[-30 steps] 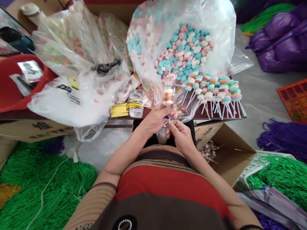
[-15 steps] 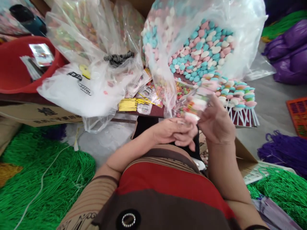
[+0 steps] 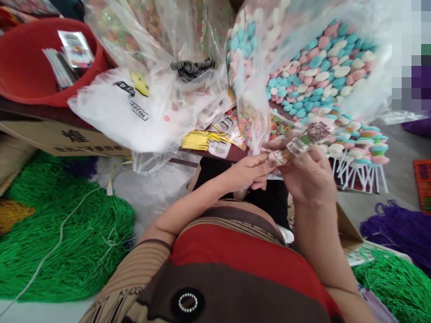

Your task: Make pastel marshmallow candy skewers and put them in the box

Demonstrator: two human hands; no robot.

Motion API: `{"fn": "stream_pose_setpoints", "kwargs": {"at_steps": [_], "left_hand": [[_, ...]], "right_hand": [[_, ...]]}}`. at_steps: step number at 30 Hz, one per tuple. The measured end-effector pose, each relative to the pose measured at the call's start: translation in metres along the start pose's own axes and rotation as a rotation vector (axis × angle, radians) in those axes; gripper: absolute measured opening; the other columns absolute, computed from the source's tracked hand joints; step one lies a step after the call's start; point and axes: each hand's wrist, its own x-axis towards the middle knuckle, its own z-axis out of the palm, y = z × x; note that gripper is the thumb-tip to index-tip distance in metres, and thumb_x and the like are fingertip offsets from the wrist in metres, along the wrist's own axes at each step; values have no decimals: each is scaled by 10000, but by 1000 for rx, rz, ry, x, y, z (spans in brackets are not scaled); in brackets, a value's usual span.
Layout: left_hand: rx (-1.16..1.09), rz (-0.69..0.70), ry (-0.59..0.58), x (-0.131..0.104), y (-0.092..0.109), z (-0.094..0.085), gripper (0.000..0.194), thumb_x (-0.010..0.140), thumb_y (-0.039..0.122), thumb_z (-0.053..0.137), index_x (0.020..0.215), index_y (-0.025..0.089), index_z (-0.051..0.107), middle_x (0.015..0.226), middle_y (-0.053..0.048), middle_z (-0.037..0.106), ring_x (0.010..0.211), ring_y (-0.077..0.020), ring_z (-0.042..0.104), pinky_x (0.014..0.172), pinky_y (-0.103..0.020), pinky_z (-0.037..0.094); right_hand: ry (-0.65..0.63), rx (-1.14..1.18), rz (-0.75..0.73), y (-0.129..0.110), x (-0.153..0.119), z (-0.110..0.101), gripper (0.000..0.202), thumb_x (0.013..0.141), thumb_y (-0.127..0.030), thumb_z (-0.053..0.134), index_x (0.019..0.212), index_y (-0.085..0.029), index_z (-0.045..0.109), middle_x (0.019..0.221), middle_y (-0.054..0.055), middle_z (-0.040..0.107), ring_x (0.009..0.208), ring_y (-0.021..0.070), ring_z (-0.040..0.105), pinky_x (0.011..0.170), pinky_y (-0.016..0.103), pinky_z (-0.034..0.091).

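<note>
Between my two hands is a small see-through printed candy bag (image 3: 301, 142), tilted up to the right. My left hand (image 3: 256, 169) pinches its lower end, fingers closed. My right hand (image 3: 310, 175) is curled around its near right side, with some fingers hidden behind it. What lies inside the bag is hard to make out. Just right of it stand marshmallow lollipops (image 3: 363, 141) on white sticks. Behind is a big clear sack of pink, blue and white candies (image 3: 316, 67). Yellow twist ties (image 3: 195, 140) and printed packets (image 3: 220, 148) lie left of my hands.
A red basin (image 3: 20, 58) with packets inside stands at the back left. A white plastic bag (image 3: 134, 112) hangs over the table edge by a cardboard box (image 3: 97, 146). Green cord bundles (image 3: 67, 233) and purple cords (image 3: 397, 229) lie low on both sides.
The candy bag in my hands has turned so its printed side shows, still held by both. My view has shifted, so the table things sit further right.
</note>
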Motion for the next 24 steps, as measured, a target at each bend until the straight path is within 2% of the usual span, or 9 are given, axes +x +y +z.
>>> {"fn": "stream_pose_setpoints", "kwargs": {"at_steps": [2,3,4,7,8,10,15,19,24], "left_hand": [[-159,-70,-206,-3,0,-5,436,866,645,650,791,222,576,481,115,301,371,-103,344,560,-311,495],[-169,-71,-197,-5,-1,-8,451,865,661,640,790,222,569,481,119,290,369,-102,338,565,-314,500],[-121,-46,-102,-6,-1,-11,441,873,648,638,785,223,565,486,112,307,384,-102,349,571,-301,492],[214,117,414,-9,0,-23,309,891,485,698,766,227,585,556,56,456,511,-119,454,607,-251,433],[316,165,539,-11,2,-28,261,878,420,729,757,228,601,588,38,503,562,-129,487,620,-244,418],[368,230,665,-15,9,-41,221,864,357,755,741,231,623,602,29,530,596,-133,506,624,-237,407],[-129,302,756,-25,33,-73,346,931,492,671,738,223,571,482,91,375,409,-74,376,519,-214,428],[-273,218,819,-27,42,-83,413,904,577,678,756,209,562,509,84,445,410,-56,430,472,-189,448],[-310,220,810,-24,31,-88,387,926,526,672,734,206,569,514,78,473,417,-51,462,465,-187,443]], "right_hand": [[-98,2,76,-2,3,-1,437,725,-575,837,1028,-292,698,992,73,779,1024,311,748,731,432,610],[-78,-13,75,-1,5,2,424,732,-575,833,1015,-290,698,978,72,782,1003,305,752,714,424,610],[-23,-33,53,3,8,7,397,746,-571,825,993,-288,694,946,65,782,975,293,756,705,413,610],[143,-79,-29,21,20,27,346,804,-576,778,961,-281,688,900,44,775,941,248,755,749,384,615],[147,-92,-41,27,25,33,350,809,-581,774,969,-281,694,905,38,774,947,235,752,772,372,614],[70,-135,-32,35,37,42,362,811,-584,772,1003,-282,716,938,31,774,959,218,744,801,356,608],[-183,-581,-101,54,76,47,177,905,-355,689,1008,-240,775,989,48,776,949,221,720,905,396,563],[-339,-1114,-180,72,89,55,188,901,-186,614,977,-191,787,1038,109,769,1043,278,677,960,421,511],[-293,-1417,-104,79,81,67,263,972,-233,520,995,-162,772,1104,177,727,1034,312,653,865,404,478]]}}
